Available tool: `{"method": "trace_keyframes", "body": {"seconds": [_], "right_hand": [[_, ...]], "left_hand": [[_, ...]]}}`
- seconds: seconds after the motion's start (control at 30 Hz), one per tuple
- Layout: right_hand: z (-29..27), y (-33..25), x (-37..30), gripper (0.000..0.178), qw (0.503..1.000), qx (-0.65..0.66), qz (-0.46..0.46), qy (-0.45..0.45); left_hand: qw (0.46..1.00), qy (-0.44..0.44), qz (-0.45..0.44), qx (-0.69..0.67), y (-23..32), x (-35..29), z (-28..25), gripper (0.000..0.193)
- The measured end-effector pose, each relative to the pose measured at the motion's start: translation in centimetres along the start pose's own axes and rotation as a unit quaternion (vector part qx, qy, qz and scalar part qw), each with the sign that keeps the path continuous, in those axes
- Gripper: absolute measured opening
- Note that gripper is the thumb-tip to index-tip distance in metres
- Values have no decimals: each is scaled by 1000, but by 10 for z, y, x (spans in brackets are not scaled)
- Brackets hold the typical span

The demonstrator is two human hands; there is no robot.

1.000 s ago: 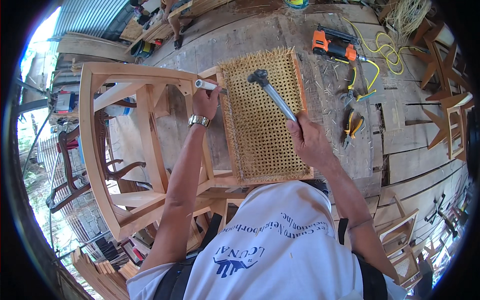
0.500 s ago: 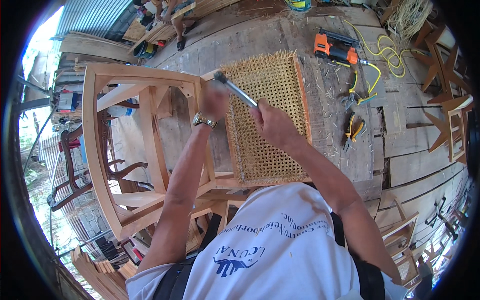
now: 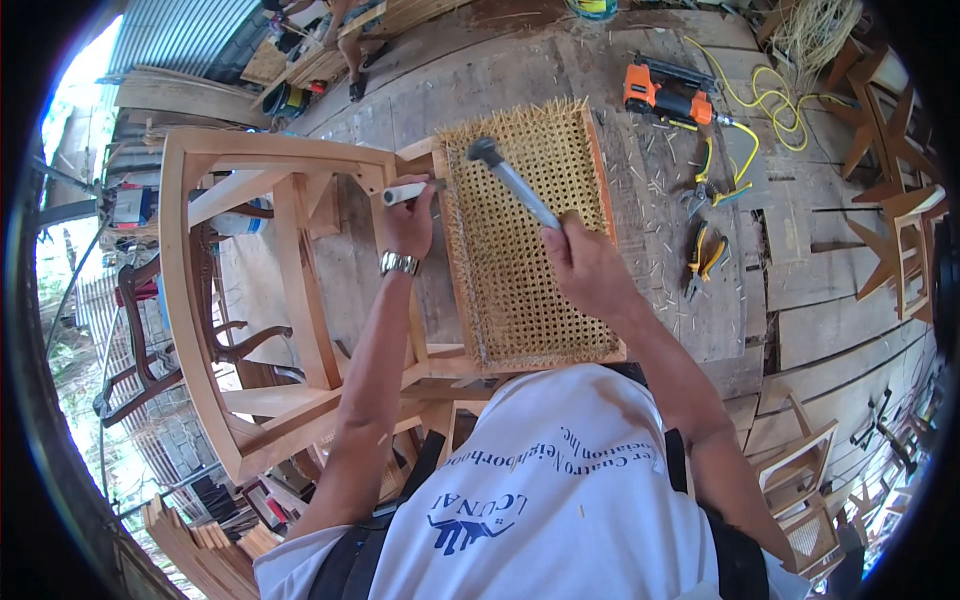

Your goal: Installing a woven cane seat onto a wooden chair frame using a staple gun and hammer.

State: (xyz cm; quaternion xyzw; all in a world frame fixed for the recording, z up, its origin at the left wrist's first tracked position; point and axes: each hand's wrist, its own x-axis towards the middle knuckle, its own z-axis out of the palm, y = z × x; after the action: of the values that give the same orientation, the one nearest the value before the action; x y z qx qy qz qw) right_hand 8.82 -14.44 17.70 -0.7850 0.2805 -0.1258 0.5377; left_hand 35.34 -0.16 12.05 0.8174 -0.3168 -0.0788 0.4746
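The left hand (image 3: 410,220) pinches a small white peg tool (image 3: 405,192) at the cane panel's (image 3: 530,240) edge on the wooden chair (image 3: 300,290), while the right hand (image 3: 590,265) grips a raised hammer (image 3: 510,180), which I think needs a straight tap down next

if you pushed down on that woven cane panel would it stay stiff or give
The woven cane panel would probably flex a little: it is an open mesh, held only at its wooden frame. Loose strand ends bristle along its top edge, so they likely bend or snap easily. It looks light for its size.
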Motion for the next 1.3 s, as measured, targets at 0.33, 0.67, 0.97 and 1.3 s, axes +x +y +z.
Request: {"method": "trace_keyframes", "body": {"seconds": [0.33, 0.67, 0.97, 1.3], "right_hand": [[-15, 10, -19, 26, 998, 1, 13, 65], [-2, 2, -17, 26, 999, 18, -36, 9], [-15, -68, -8, 22, 994, 70, -84, -15], [23, -41, 14, 25, 996, -28, -83, -3]], "left_hand": [[999, -29, 11, 24, 3, -14, -2, 14], [994, -55, 14, 90, 11, -2, -3, 15], [978, -98, 118, 140, 10, 9, 3, 17], [968, -109, 117, 194, -9, 12, 5, 15]]}}
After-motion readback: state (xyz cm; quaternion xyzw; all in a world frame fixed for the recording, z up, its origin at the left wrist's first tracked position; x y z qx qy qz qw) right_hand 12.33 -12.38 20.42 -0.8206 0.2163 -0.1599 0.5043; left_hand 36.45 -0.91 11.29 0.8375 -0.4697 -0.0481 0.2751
